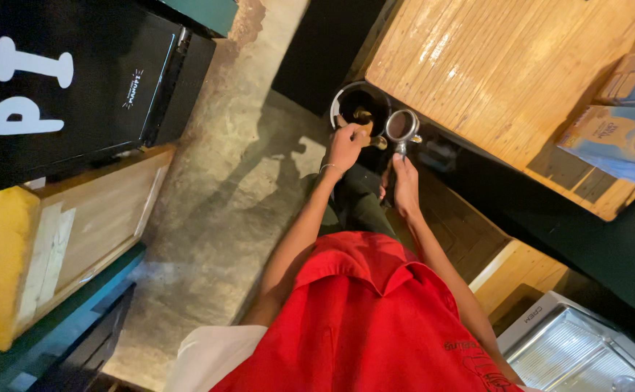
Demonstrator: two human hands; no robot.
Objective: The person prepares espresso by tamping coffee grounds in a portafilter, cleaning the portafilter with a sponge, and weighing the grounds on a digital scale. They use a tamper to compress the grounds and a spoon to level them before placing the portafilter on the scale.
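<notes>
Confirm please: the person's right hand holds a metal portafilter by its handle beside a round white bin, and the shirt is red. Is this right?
Not quite: in the head view the round bin is black, not white. The right hand does hold the metal portafilter by its handle beside it, and the shirt is red.

Two light blue cartons (626, 123) with cream panels are lying at the right edge of the wooden counter (506, 65), one partly overlapping the other. A black sign (63, 80) with big white letters is standing at the upper left, beside the concrete floor.
</notes>
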